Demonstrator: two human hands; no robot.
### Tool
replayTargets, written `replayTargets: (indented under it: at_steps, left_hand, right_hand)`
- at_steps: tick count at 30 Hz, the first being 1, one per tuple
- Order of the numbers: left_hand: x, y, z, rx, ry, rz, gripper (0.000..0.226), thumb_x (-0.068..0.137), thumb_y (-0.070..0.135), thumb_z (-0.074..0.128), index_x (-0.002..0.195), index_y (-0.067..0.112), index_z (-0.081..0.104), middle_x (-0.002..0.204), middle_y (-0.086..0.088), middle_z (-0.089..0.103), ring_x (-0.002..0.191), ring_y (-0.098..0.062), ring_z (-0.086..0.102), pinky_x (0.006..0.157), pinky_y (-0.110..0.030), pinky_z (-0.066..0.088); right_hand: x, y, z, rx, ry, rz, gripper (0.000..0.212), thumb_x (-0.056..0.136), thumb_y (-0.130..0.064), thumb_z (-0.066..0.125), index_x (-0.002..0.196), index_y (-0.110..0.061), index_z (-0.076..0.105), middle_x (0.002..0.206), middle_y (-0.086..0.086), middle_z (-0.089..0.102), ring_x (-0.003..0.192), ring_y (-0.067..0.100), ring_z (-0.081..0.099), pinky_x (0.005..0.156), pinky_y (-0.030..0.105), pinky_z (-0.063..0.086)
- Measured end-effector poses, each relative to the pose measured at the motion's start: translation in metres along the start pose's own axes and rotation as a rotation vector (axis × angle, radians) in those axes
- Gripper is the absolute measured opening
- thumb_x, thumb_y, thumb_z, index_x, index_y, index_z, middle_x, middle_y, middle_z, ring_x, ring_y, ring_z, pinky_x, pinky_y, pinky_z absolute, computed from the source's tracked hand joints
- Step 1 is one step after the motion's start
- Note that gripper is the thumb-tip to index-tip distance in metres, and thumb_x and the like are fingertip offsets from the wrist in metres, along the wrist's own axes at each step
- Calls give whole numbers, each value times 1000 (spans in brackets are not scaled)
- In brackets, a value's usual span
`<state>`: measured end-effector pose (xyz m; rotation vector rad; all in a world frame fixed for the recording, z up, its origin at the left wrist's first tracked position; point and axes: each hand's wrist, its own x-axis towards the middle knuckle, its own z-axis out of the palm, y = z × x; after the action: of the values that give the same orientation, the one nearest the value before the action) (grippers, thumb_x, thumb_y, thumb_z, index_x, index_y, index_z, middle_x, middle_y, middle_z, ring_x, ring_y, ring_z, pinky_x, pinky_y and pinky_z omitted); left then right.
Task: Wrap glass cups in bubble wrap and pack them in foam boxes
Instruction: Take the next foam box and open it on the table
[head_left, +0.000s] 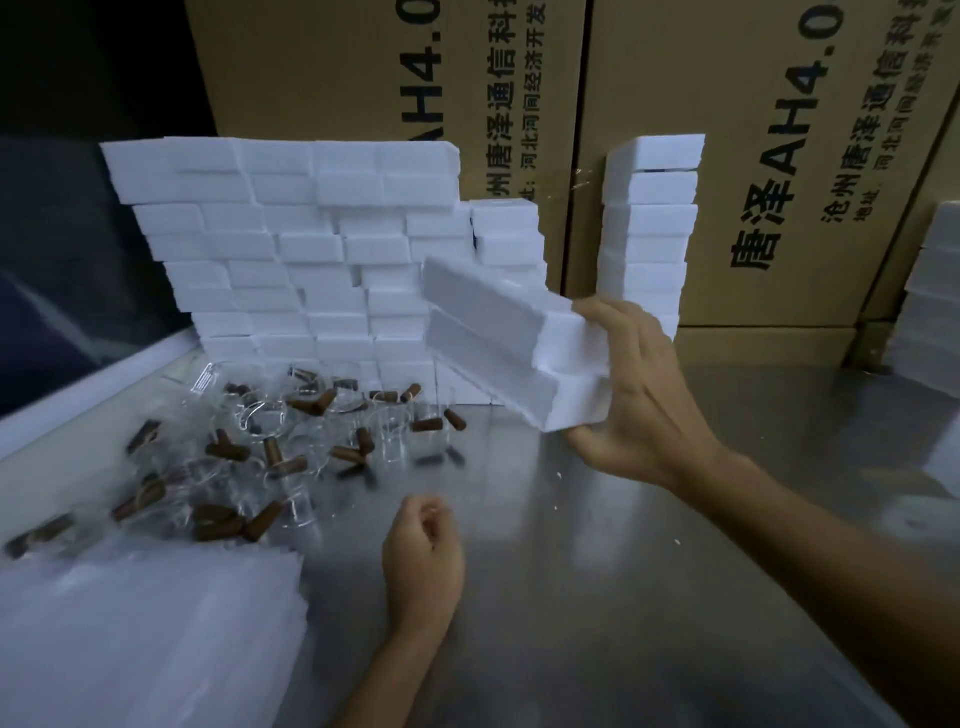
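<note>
My right hand (631, 395) grips one end of a long white foam box (498, 338) and holds it tilted above the steel table (597, 597), in front of the foam stack. My left hand (423, 556) rests on the table near the front with its fingers curled and nothing in it. A heap of clear glass cups with brown cork stoppers (270, 457) lies at the left of the table. A pile of bubble wrap sheets (145, 634) sits at the near left corner.
A wall of stacked white foam boxes (291, 249) stands behind the cups. A narrow foam column (647, 223) rises to its right, and more foam (935, 312) sits at the far right. Large printed cardboard cartons (727, 130) line the back.
</note>
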<state>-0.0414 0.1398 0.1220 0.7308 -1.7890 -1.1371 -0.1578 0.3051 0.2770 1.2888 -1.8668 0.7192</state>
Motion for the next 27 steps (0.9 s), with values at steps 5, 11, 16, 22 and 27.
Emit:
replayTargets:
  at_steps: [5,11,16,22,27]
  left_hand:
    - [-1,-3,-37,-284,240,-90,10,101,23,49,109,17,52,106,-5,59,97,-25,55,72,-14,41]
    - [-3,-1,-66,-573,211,-150,48,87,54,40,129,31,45,109,8,62,96,-7,64,75,-27,50]
    - [-14,-1,-65,-481,79,-67,27,85,44,51,101,25,62,90,14,65,84,-4,61,69,-17,47]
    - [-18,-1,-63,-419,83,-82,14,88,32,64,100,27,60,90,11,65,71,7,62,56,-11,47]
    - [-22,6,-62,-357,61,-30,16,97,21,61,112,23,60,98,14,66,80,12,62,64,-6,47]
  right_hand:
    - [-72,-23,17,89,-129,16,85,64,-36,78,137,-14,40,138,5,50,122,33,50,92,43,39]
    - [-125,-36,31,220,-301,-35,91,56,-25,78,138,-16,38,141,4,47,129,28,48,107,41,40]
    - [-140,-40,39,219,-332,-10,92,59,-19,81,140,-18,38,150,4,43,140,25,41,115,37,33]
    - [-149,-38,46,97,-329,152,93,70,-33,76,152,-31,32,137,9,38,112,28,48,93,49,49]
    - [-152,-32,43,151,-430,136,120,63,-19,79,160,-32,9,133,-2,35,114,28,48,94,43,50]
